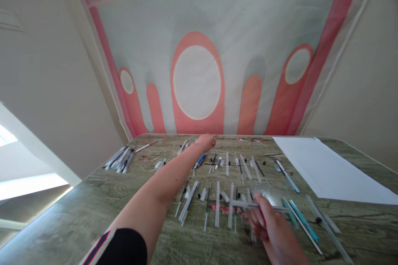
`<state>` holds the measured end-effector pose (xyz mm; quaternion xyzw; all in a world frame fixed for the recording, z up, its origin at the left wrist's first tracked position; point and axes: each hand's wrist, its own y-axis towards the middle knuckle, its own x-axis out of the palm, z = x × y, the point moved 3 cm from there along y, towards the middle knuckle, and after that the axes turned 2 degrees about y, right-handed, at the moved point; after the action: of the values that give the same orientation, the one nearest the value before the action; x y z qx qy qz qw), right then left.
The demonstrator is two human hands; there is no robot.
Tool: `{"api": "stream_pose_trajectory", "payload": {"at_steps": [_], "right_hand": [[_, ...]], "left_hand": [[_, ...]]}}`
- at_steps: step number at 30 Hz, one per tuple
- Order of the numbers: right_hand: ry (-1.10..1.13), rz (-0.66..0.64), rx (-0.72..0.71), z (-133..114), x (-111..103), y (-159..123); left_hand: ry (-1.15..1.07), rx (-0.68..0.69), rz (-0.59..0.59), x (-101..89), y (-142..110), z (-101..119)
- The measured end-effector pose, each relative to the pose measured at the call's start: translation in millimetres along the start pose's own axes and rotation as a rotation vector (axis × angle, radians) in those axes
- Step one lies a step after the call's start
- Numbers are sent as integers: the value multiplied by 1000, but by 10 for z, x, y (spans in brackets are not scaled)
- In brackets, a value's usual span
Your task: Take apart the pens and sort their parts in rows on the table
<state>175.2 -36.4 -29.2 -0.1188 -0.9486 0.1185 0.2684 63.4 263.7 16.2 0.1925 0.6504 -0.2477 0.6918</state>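
My right hand pinches a clear pen barrel, held roughly level above the table. Beneath and left of it lie rows of pen parts: translucent barrels, dark-tipped refills and small caps. Stretched toward the table's far edge, my left hand has its fingers curled; what they hold, if anything, is hidden. Just below that hand lies a blue pen. To the right of my right hand rest a teal pen and more clear barrels.
The wood-patterned table meets a wall with a pink-and-grey printed covering. A bundle of pens lies at the far left. White paper covers the right back, with a light-blue pen beside it.
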Motion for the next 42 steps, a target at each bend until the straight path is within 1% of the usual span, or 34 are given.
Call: {"api": "stream_pose_trajectory", "payload": {"at_steps": [3, 7, 10, 13, 16, 18, 20, 21, 22, 24, 25, 27, 29, 31, 33, 35, 37, 39, 41, 42], "right_hand": [[-5, -20, 15, 8, -21, 22], [-10, -15, 19, 45, -43, 72], [-5, -22, 28, 80, -47, 103], [-1, -28, 26, 85, -47, 100], [1, -18, -8, 37, -49, 71], [31, 7, -42, -20, -53, 52], [67, 48, -72, -76, -56, 42], [78, 70, -84, -99, -57, 39], [80, 88, -88, -113, -55, 38], [67, 114, -89, -118, -53, 35], [55, 118, -86, -110, -51, 34], [27, 117, -83, -81, -52, 32], [5, 112, -81, -50, -59, 32], [-10, 112, -80, -32, -68, 32], [-21, 112, -84, -29, -71, 31], [-48, 122, -87, -34, -70, 29], [-94, 139, -93, -40, -70, 28], [-150, 156, -105, -43, -74, 27], [-193, 161, -115, -39, -83, 28], [-203, 161, -119, -35, -88, 28]], "left_hand": [[69, 20, -38, 83, 74, 26], [97, 20, -51, 105, 62, -11], [70, 20, -28, 57, 5, -24], [1, 40, 32, -52, -120, 45], [-106, 79, 119, -187, -403, 228], [-185, 114, 149, -237, -710, 405], [-272, 160, 131, -225, -1085, 611], [-338, 194, 102, -196, -1277, 719], [-514, 225, 49, -156, -1459, 824], [-767, 200, -40, -62, -1753, 1000], [-865, 163, -59, -20, -1855, 1068], [-979, 77, -46, 37, -1969, 1162], [-1014, 26, 0, 51, -1998, 1210], [-984, 24, 37, 34, -1997, 1228], [-891, 67, 72, 0, -2004, 1230], [-704, 153, 130, -42, -2034, 1231], [-470, 247, 199, -75, -2079, 1241], [-278, 299, 241, -90, -2120, 1252], [-185, 307, 257, -96, -2145, 1257], [-180, 307, 257, -100, -2151, 1257]]}}
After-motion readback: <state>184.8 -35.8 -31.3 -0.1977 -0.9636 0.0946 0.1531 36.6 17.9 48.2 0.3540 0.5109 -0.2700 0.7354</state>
